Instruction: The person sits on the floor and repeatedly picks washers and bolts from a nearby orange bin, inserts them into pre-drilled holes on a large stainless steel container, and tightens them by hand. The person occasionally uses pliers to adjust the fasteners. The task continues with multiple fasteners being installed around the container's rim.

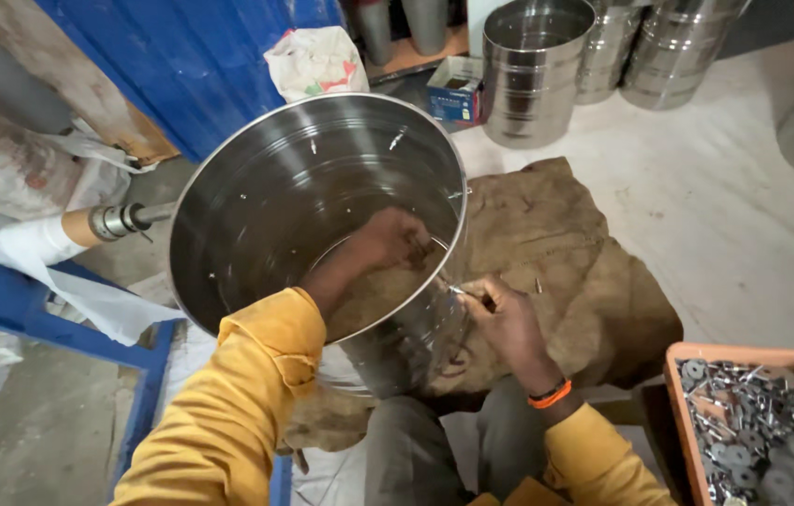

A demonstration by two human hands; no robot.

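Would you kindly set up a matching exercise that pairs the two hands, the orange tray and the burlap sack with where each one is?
1. left hand
2. right hand
3. orange tray
4. burlap sack

A. under the steel drum
B. inside the drum
C. at the drum's outer wall, pinching a small metal piece
D. lower right, holding metal fasteners

Pairs: 1-B, 2-C, 3-D, 4-A

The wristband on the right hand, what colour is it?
Orange; the wristband shows clearly in the head view.
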